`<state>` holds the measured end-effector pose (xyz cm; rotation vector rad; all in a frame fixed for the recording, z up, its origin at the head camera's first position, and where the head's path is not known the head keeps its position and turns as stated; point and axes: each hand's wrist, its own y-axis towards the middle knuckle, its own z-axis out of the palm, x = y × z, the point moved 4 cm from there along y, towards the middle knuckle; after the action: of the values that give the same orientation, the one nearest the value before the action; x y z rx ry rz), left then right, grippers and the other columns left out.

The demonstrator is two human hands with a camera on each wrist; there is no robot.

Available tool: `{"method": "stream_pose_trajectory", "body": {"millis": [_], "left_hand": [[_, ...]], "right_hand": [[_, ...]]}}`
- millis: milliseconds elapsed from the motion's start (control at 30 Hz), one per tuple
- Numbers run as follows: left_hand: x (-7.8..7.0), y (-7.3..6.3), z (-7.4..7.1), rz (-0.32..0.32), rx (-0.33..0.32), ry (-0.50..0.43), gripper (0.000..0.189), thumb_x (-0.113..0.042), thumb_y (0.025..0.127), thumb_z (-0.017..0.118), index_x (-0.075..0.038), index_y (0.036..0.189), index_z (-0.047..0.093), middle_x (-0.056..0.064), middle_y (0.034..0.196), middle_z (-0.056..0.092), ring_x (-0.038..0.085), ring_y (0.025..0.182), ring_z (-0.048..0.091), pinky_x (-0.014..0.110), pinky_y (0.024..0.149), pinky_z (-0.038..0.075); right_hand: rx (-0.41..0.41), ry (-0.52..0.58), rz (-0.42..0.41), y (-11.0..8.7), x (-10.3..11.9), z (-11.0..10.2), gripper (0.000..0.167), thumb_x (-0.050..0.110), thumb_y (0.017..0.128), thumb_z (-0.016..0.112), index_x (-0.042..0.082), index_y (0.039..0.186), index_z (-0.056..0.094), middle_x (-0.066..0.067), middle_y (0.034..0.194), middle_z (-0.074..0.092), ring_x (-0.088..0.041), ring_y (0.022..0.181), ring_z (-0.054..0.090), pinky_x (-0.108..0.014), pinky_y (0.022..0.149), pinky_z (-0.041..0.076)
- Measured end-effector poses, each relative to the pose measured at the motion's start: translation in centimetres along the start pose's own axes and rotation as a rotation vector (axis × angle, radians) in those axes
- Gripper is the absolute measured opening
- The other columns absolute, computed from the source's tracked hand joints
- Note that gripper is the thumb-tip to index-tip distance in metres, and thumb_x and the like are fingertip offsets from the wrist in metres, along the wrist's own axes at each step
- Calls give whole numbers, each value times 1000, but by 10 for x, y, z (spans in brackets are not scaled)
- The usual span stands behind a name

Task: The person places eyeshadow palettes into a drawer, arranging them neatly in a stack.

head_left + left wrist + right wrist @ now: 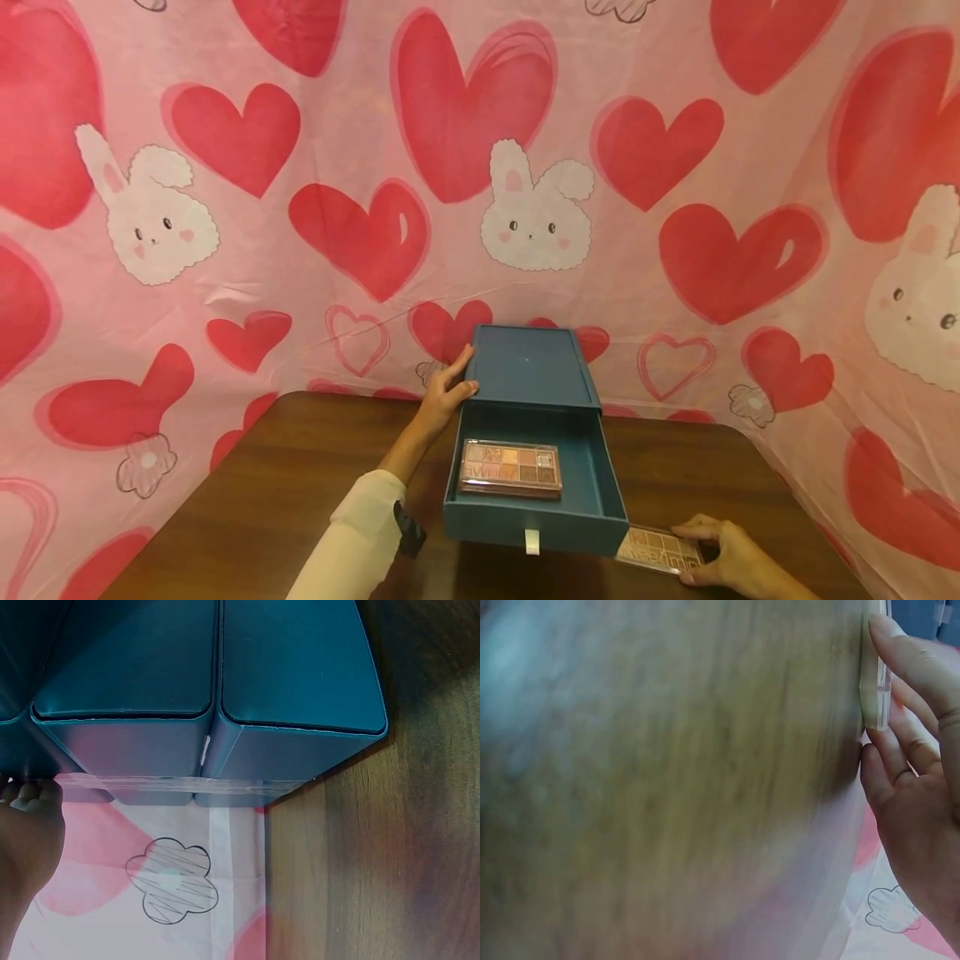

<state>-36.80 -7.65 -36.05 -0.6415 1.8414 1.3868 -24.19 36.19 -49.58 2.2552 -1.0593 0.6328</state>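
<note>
A blue drawer unit (528,362) has its top drawer (491,523) pulled out, with a white tab on the front. Inside the drawer lies an eyeshadow palette (510,471) with a clear lid, toward the front left. My left hand (442,396) rests against the unit's upper left side, thumb near the top edge. By the drawer's front right corner, my right hand (723,554) pinches a second eyeshadow palette (660,550) at its right end. The drawer corner hides this palette's left end. In the right wrist view the palette (871,694) appears edge-on between thumb and fingers.
The left wrist view shows several stacked blue drawers (300,667) with clear tape (172,784) along the side. They stand on a brown wooden table (300,467). A pink cloth (442,267) with hearts and rabbits hangs behind and at the sides.
</note>
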Motion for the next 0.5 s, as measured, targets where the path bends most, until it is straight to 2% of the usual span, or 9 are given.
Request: {"method": "stream_pose_trajectory", "body": {"millis": [167, 300, 400, 500], "left_hand": [[2, -1, 0, -1, -20, 27, 69, -10, 89, 53, 12, 152, 34, 28, 163, 25, 39, 154, 22, 5, 106, 34], [4, -1, 1, -12, -16, 35, 69, -11, 89, 52, 11, 152, 34, 27, 164, 26, 39, 153, 24, 9, 103, 42], [3, -1, 2, -11, -18, 31, 69, -11, 89, 52, 10, 152, 34, 26, 164, 26, 38, 153, 25, 13, 97, 48], [2, 0, 0, 0, -39, 52, 68, -11, 89, 53, 9, 152, 36, 25, 163, 29, 37, 153, 26, 10, 104, 41]], "right_hand": [[-14, 9, -35, -1, -2, 2, 50, 5, 75, 86, -6, 121, 70, 8, 106, 71, 14, 98, 51, -8, 78, 43], [-35, 41, -81, -4, -2, 2, 52, 0, 73, 85, -6, 122, 70, 14, 111, 70, 14, 100, 52, -8, 78, 45], [-63, 50, -104, -4, -1, 0, 51, -4, 71, 85, -6, 120, 71, 14, 109, 69, 14, 99, 53, -7, 78, 46], [-75, 58, -106, -2, 1, -1, 49, -5, 71, 85, -7, 118, 71, 10, 104, 70, 13, 97, 52, -7, 75, 46]]}}
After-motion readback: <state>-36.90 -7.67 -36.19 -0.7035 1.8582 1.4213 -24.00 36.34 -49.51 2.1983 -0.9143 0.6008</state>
